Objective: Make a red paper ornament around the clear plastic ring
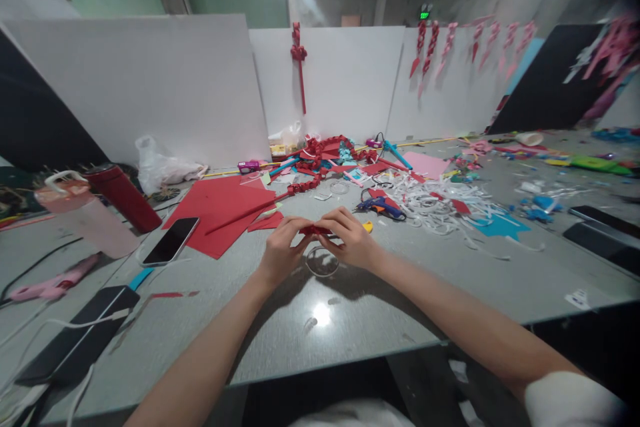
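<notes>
A small piece of folded red paper [314,230] is pinched between my two hands, just above the table. My left hand [284,245] grips its left end, and my right hand [350,237] has the right end, thumbs and fingertips almost meeting. Part of the paper is hidden behind the fingers. Below the hands a loop of white strip [323,263] shows. Beside my right hand a small yellow object [368,227] peeks out, its kind unclear. Beyond my left hand lie large sheets of red paper [220,203] with a thin red paper stick [250,211] on them.
A blue glue gun [383,205] lies beside a heap of white paper strips [445,203]. At left are a phone [171,241], a pink bottle [87,213], a red flask [125,199] and a power bank [77,333]. Red paper chains [320,153] are piled before white boards [330,80].
</notes>
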`<state>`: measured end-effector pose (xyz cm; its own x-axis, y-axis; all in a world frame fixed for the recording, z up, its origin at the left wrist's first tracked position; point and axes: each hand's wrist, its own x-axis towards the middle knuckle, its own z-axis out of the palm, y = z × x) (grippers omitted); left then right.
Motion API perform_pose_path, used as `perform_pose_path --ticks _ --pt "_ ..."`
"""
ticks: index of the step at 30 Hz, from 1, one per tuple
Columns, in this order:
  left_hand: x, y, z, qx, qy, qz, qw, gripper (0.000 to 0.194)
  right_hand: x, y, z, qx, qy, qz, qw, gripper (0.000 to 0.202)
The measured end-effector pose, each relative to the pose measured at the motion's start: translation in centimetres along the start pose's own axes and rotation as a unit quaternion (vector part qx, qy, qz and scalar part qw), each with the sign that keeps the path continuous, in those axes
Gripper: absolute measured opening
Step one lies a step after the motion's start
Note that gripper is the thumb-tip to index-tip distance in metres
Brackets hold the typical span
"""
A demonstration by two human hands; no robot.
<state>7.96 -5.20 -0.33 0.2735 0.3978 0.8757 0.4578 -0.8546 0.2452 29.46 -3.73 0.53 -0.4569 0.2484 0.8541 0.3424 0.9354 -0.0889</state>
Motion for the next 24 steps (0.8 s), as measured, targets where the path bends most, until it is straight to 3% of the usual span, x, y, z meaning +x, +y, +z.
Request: perform_pose_path --ticks 24 --pt "-0.01 -0.14 -0.05 -0.015 -0.032 -0.01 0.999 0.017 0.18 -0.19 0.21 0.005 0.023 0.022 0.999 0.022"
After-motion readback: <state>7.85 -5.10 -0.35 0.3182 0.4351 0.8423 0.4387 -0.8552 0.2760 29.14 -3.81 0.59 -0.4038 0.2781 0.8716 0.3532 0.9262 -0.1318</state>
